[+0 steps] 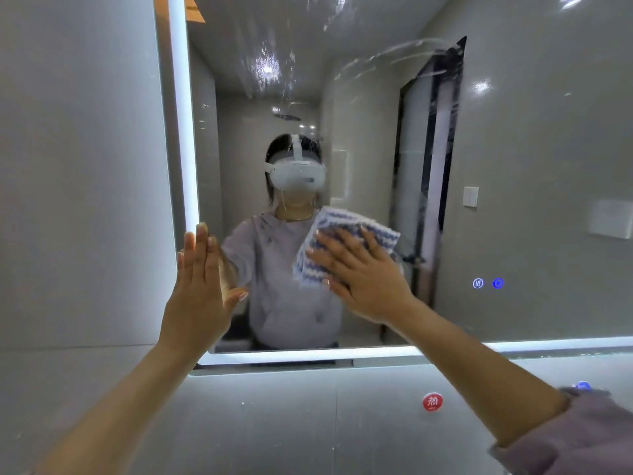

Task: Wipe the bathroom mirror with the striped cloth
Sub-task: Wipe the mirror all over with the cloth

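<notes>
Against the lower left of the bathroom mirror (513,166), at about 7 o'clock on the glass, the right hand (363,272) is pressing the striped cloth (342,221) flat. Its fingers are lying straight and spread apart over the fabric, with the thumb angled out toward 8 o'clock. They are not curling round the cloth. The cloth, banded in blue and white zigzags, is showing folded. It is sticking out past the fingertips toward 11 o'clock and past the hand's edge toward 2 o'clock.

Over at 9 o'clock from the cloth, the left hand (198,289) is standing upright against the glass, just at the glowing light strip (183,132) along the mirror's left edge. Its fingers are pointing to 12 o'clock, straight and held together, while the thumb is sticking out toward 3 o'clock. It is holding nothing.

Wet streaks (270,66) are glistening near 12 o'clock on the mirror, and a curved smear is arcing toward 1 o'clock. Two small blue touch icons (478,283) are glowing at about 4 o'clock on the glass, well apart from the cloth. Below the mirror's lit bottom edge, a round red sticker (432,401) is sitting on the grey wall (274,423). A pushed-up lilac sleeve (575,437) is bunching on the right forearm at 5 o'clock.
</notes>
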### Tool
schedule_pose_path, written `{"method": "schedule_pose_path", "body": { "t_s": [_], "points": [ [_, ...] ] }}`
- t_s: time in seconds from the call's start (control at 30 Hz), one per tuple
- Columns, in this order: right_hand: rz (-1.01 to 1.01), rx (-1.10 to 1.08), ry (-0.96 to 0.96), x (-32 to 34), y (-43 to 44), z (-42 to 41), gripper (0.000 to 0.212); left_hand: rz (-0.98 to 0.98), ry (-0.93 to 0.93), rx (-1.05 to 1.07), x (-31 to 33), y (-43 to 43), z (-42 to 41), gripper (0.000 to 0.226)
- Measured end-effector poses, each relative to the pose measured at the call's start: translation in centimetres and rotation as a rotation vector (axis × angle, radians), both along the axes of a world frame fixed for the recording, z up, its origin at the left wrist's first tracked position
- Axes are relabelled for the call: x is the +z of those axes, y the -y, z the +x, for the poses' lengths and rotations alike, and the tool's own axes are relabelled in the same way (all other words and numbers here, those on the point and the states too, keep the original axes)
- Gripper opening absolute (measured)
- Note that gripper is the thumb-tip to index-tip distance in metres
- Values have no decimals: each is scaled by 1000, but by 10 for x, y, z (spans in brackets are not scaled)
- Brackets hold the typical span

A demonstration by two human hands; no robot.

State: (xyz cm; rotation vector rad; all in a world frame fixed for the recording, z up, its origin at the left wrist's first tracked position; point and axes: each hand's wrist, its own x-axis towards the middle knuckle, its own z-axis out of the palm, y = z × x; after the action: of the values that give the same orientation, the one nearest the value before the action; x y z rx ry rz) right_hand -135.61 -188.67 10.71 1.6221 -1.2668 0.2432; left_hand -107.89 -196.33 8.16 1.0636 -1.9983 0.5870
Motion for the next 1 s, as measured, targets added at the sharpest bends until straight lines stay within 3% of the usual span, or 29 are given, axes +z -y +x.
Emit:
{"method": "schedule_pose_path", "body": {
  "t_s": [0.17,0.3,0.53,0.63,0.7,0.87,1.0],
  "points": [
    [-223,-9,298,87,10,21,61,9,5,5,0,-2,-1,89],
    [-238,28,388,78,18,37,61,12,3,-14,1,-3,0,90],
    [-29,48,-67,6,16,40,56,-7,15,-14,1,-3,1,83],
    [29,32,-267,32,11,32,54,-29,24,-13,2,-3,1,82],
    [24,12,-299,64,10,31,53,-20,25,-7,2,-3,0,83],
    [-193,-67,72,150,13,37,53,9,41,21,3,-3,0,86],
    [-288,-27,297,149,23,54,55,6,24,-9,2,-2,-1,86]
  ]
}}
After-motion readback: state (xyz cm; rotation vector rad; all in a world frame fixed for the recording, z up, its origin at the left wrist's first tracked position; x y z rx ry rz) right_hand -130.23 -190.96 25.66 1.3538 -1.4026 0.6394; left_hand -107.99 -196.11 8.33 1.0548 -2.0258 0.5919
